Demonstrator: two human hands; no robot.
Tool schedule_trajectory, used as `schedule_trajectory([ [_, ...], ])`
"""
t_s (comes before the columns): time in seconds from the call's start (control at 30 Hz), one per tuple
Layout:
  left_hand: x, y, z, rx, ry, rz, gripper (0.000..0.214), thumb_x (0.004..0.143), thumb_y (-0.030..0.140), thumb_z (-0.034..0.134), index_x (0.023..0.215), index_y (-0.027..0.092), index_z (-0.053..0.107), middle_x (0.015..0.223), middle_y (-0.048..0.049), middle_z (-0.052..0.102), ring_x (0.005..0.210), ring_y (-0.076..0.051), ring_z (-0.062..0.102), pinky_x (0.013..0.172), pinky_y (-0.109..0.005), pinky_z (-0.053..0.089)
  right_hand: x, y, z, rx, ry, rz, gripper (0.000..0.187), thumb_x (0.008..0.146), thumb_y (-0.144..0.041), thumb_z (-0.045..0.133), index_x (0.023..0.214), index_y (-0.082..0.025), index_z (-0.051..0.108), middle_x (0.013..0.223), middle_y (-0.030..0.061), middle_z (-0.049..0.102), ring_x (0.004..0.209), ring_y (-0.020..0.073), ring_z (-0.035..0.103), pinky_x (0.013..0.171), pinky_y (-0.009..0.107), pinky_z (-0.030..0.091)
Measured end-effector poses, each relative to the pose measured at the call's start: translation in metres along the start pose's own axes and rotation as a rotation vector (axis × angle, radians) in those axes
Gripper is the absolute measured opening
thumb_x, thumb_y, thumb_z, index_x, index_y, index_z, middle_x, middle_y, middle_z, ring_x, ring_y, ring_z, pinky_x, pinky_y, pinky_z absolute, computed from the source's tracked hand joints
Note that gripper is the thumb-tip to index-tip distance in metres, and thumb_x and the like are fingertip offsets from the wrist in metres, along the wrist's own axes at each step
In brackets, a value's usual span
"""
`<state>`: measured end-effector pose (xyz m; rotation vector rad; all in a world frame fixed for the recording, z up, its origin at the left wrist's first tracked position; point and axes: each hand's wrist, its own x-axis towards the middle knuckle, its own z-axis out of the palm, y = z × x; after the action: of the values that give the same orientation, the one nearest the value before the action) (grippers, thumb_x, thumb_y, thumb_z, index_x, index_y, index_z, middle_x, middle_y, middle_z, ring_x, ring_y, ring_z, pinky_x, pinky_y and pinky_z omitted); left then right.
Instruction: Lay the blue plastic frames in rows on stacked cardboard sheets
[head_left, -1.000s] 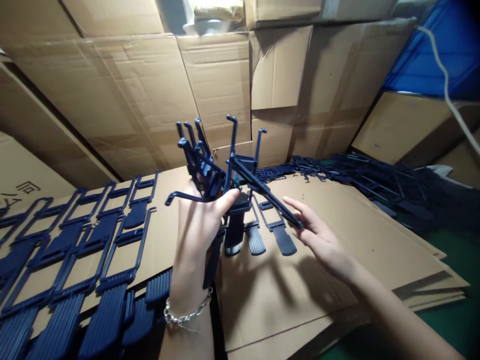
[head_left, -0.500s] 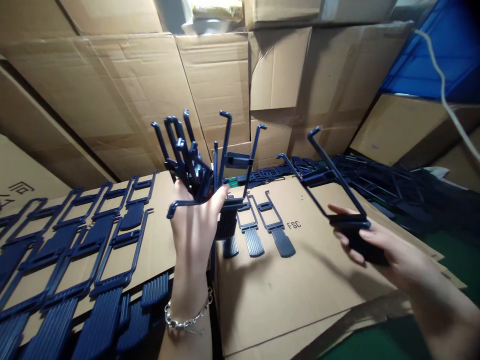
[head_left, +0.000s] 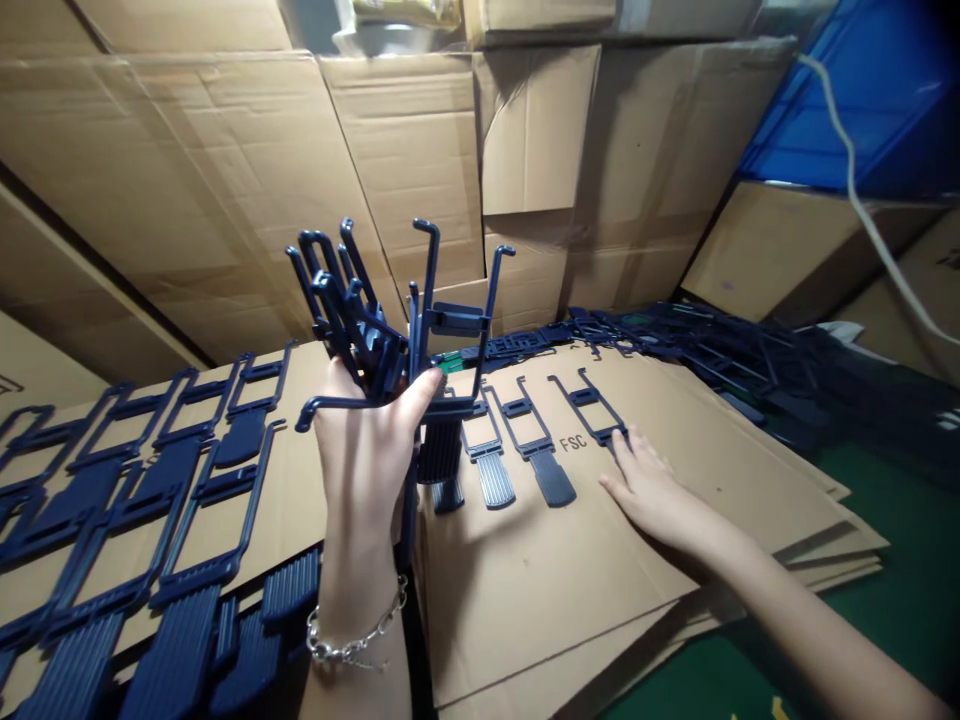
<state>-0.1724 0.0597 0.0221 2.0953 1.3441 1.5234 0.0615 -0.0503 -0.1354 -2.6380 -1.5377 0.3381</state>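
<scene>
A bunch of dark blue plastic frame brackets with hooked ends is gripped in my left hand, whose fingers close around them. One of these, a bracket with a ribbed foot plate, sticks out to the right of the thumb. My right hand lies with outstretched fingers over the lower part of another bracket, flat on the cardboard sheet; its foot plate is hidden under the hand. Left of it, a bracket and a second one lie side by side.
More brackets lie in rows on cardboard at the left. A heap of dark frames runs along the back right. Cardboard boxes form a wall behind. A pale cable hangs before a blue bin.
My right hand has brought its bracket left and down onto the cardboard, and its fingers have straightened. My left hand still holds its bunch. The whole view has shifted slightly.
</scene>
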Motion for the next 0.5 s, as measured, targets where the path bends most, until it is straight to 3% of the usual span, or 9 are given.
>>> schedule_trajectory([
  [0.1, -0.001, 0.000, 0.006, -0.001, -0.006, -0.053, 0.027, 0.065, 0.036, 0.071, 0.081, 0.019, 0.056, 0.079, -0.0019, 0.065, 0.072, -0.021, 0.062, 0.064, -0.032, 0.050, 0.010, -0.021, -0.003, 0.069, -0.022, -0.040, 0.069, 0.091, -0.038, 0.036, 0.144, -0.003, 0.011, 0.146, 0.0196, -0.001, 0.134, 0.0293, 0.003, 0.110, 0.040, 0.013],
  [0.2, -0.003, 0.002, 0.007, 0.018, -0.044, -0.076, 0.028, 0.065, 0.036, 0.070, 0.082, 0.018, 0.057, 0.076, -0.0018, 0.064, 0.070, -0.021, 0.062, 0.063, -0.032, 0.049, 0.016, -0.033, -0.012, 0.102, -0.075, -0.098, 0.069, 0.091, -0.039, 0.035, 0.144, -0.002, 0.010, 0.146, 0.0210, 0.000, 0.134, 0.0300, 0.005, 0.109, 0.040, 0.014],
  [0.27, -0.003, 0.003, 0.006, 0.001, -0.050, -0.070, 0.028, 0.065, 0.036, 0.071, 0.081, 0.018, 0.057, 0.079, -0.0026, 0.064, 0.073, -0.022, 0.062, 0.066, -0.033, 0.049, 0.022, -0.034, -0.024, 0.081, -0.074, -0.158, 0.061, 0.091, -0.042, 0.033, 0.141, -0.007, 0.028, 0.145, 0.0191, 0.014, 0.133, 0.0308, 0.014, 0.108, 0.043, 0.017],
  [0.37, -0.003, 0.003, 0.003, -0.038, -0.020, -0.045, 0.028, 0.066, 0.036, 0.071, 0.082, 0.019, 0.055, 0.085, -0.0037, 0.065, 0.079, -0.022, 0.062, 0.071, -0.033, 0.050, 0.049, -0.022, -0.050, 0.027, 0.070, -0.196, 0.045, 0.091, -0.042, 0.031, 0.118, -0.016, 0.058, 0.137, 0.0134, 0.035, 0.127, 0.0297, 0.029, 0.105, 0.047, 0.022],
  [0.5, -0.003, -0.005, 0.002, 0.030, -0.014, 0.121, 0.017, 0.072, 0.034, 0.063, 0.076, 0.020, 0.054, 0.088, -0.0058, 0.065, 0.094, -0.025, 0.059, 0.087, -0.038, 0.046, 0.119, 0.003, -0.080, 0.051, 0.303, -0.010, 0.048, 0.087, -0.041, 0.041, 0.128, -0.016, 0.048, 0.137, 0.0123, 0.036, 0.122, 0.0274, 0.036, 0.101, 0.037, 0.031],
])
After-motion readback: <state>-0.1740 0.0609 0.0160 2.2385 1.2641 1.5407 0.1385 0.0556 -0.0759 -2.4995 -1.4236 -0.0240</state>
